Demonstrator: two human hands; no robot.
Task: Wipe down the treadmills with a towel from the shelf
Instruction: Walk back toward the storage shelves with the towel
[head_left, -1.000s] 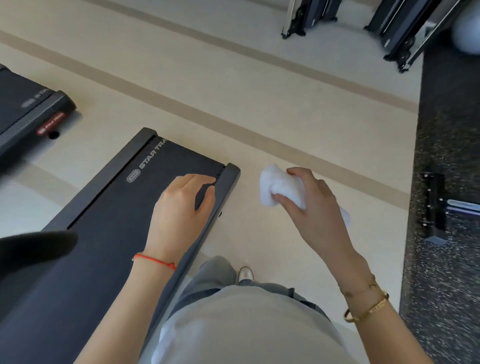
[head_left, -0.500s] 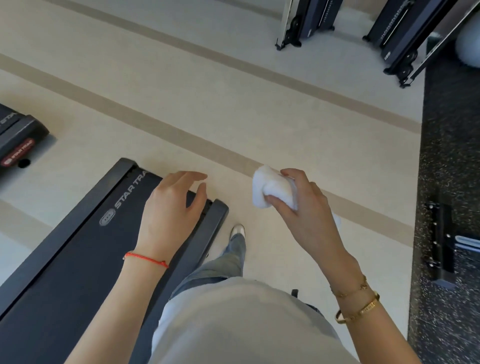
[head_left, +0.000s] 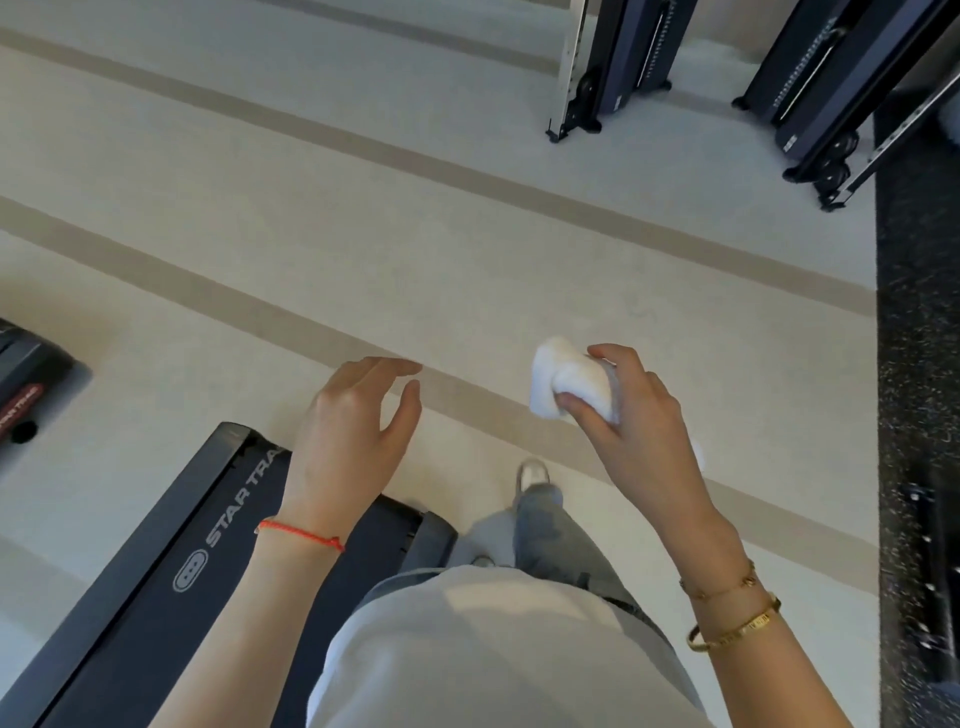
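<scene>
The fingers (head_left: 597, 353) of the right hand (head_left: 631, 421) curl round a bunched white towel (head_left: 563, 382), thumb pressing it from below; most of the cloth lies hidden inside the palm, and a small white scrap shows past the far side of the hand. The left hand (head_left: 353, 436) holds nothing: its fingers are loosely extended and slightly parted, thumb apart from the rest, held in the air above the end of the treadmill (head_left: 156, 571) and touching nothing that can be made out. A red cord bracelet (head_left: 301, 535) circles the left wrist; two gold bracelets (head_left: 732, 613) circle the right, the engraving on the wider one too small to read.

The treadmill deck runs from the lower left edge toward the centre, its near part cut off by the frame and by the person's pale shirt (head_left: 493, 649). Its side rail carries an oval logo and the letters "STAR TRA", the remainder covered by the left forearm. A second treadmill (head_left: 26, 379) is cropped at the left edge; its red label is blurred and illegible. One shoe (head_left: 532, 475) and a jeans leg stand on the pale striped floor (head_left: 363, 234) between the hands. Folded machines (head_left: 634, 52) at the top and dark speckled matting (head_left: 919, 364) at the right are only partly in view.
</scene>
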